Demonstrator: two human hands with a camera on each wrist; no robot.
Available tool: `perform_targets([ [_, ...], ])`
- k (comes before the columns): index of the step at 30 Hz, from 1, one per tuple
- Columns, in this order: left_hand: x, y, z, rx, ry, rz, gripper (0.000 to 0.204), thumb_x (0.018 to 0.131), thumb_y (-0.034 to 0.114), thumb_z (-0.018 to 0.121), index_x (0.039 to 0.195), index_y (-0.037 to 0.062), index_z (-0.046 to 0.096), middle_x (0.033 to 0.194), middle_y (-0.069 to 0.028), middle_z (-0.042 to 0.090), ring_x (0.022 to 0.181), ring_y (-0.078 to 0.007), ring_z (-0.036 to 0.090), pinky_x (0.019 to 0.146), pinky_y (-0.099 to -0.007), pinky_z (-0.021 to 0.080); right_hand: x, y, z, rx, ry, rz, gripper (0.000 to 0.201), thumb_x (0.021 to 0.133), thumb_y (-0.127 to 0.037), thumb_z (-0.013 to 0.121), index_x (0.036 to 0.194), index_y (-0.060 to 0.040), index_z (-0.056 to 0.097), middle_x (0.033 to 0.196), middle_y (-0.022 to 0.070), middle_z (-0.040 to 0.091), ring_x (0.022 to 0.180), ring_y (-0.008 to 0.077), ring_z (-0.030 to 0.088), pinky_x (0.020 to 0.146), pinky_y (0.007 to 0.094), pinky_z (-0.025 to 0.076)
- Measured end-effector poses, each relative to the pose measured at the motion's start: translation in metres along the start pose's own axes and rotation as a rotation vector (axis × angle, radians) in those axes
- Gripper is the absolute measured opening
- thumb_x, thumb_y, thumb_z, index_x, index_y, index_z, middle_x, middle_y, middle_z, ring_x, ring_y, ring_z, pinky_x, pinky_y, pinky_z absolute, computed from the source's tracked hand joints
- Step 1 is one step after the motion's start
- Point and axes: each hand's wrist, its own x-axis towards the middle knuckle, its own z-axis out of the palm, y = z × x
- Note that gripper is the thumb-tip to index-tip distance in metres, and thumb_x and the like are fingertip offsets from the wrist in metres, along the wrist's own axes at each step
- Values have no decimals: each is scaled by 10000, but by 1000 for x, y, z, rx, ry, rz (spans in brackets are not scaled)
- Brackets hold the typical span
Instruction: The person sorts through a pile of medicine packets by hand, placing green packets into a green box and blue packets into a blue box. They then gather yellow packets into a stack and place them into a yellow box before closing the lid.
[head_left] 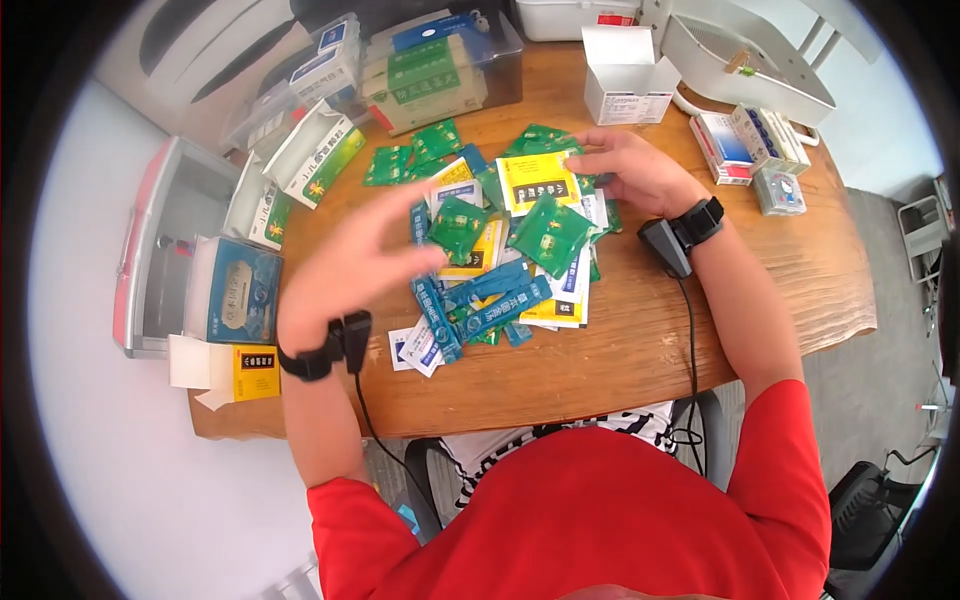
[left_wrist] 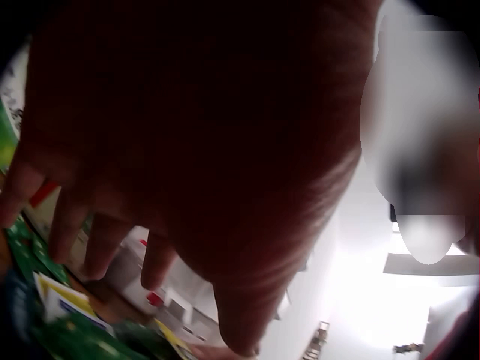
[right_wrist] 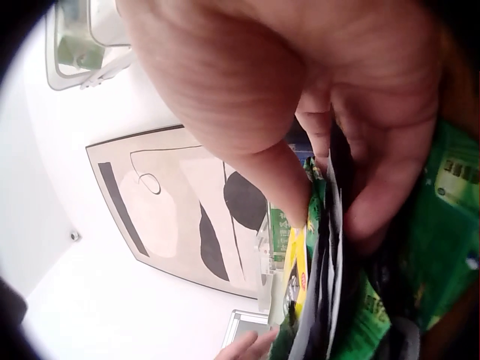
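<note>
A heap of medicine sachets lies in the middle of the wooden table (head_left: 640, 345). Among them are green sachets (head_left: 458, 228), blue stick packs (head_left: 505, 308) and white sachets (head_left: 425, 352). My right hand (head_left: 640, 172) pinches several stacked sachets at the heap's far right, thumb on one face and fingers on the other. A yellow-and-white sachet (head_left: 540, 182) is in that stack, plain also in the right wrist view (right_wrist: 295, 274). Blurred, my left hand (head_left: 355, 250) hovers over the heap's left side; its fingers (left_wrist: 105, 244) are extended and spread, holding nothing.
Opened cartons (head_left: 240, 290) line the table's left edge beside a clear-lidded case (head_left: 165, 260). A plastic bin (head_left: 500, 75) with boxes stands at the back. An open white box (head_left: 628, 95), a white tray (head_left: 760, 70) and small medicine boxes (head_left: 720, 145) are at the back right.
</note>
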Motion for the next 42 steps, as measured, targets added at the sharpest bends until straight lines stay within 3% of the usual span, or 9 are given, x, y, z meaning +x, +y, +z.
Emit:
perform_targets([
  [2,14,-39,-18,-86,150,-144,681,1018,292,772,1604,58,515,1619,-133,557,1506,-261,503,1224,-418,414,1,1,-2,-13,-17,-11,436,1042,-150,724,1420,25,592,1277,95,724,1117,153,730,960,311,614],
  [4,33,-94,-30,-72,230,-129,606,1049,303,738,1571,54,553,1546,-133,622,1405,-230,592,1111,-379,508,-1,-2,0,1,-41,-12,435,1042,-153,727,1419,16,592,1268,90,728,1115,140,728,954,306,615],
  [6,46,-116,-36,-287,374,-236,507,1074,306,704,1500,44,616,1386,-100,714,1132,-134,679,890,-277,553,0,-2,0,-1,-16,3,434,1025,-156,766,1399,-2,607,1202,47,728,1023,108,724,892,279,616],
  [7,49,-124,-37,-291,378,-238,507,1074,306,704,1500,44,616,1386,-100,714,1132,-134,679,890,-277,553,1,0,-1,14,-22,1,435,1030,-156,761,1405,-1,603,1212,50,729,1020,104,725,899,275,615],
  [9,52,-137,-33,-494,470,-284,421,1098,279,669,1428,17,658,1184,-39,748,885,-44,610,716,-216,491,0,1,-1,19,-22,-5,439,1028,-158,764,1405,0,603,1218,54,730,1026,105,727,904,278,616],
  [12,50,-145,-31,-817,509,-229,402,1110,252,647,1416,-8,656,1093,-15,721,816,-30,553,669,-193,451,1,1,-5,29,-34,0,449,1027,-158,766,1412,0,597,1240,63,730,1054,110,729,922,285,618],
  [14,47,-148,-30,-846,529,-221,383,1118,245,637,1403,-9,652,1052,-14,700,817,-46,564,673,-199,456,2,2,-8,22,-41,18,456,1027,-157,765,1418,1,593,1257,67,730,1076,114,730,935,289,618],
  [18,40,-162,-29,-1365,515,-68,338,1136,210,600,1399,-3,615,1069,-35,630,802,-91,531,703,-240,465,2,0,-14,86,-95,18,472,1029,-148,757,1441,0,578,1304,70,723,1142,131,722,992,296,606],
  [42,43,-162,-24,-1386,508,-27,349,1136,226,607,1413,15,587,1092,-34,609,944,-133,572,880,-284,501,-1,-2,-7,36,-58,5,514,1047,-219,752,1464,4,551,1314,67,709,1154,132,713,1002,307,603],
])
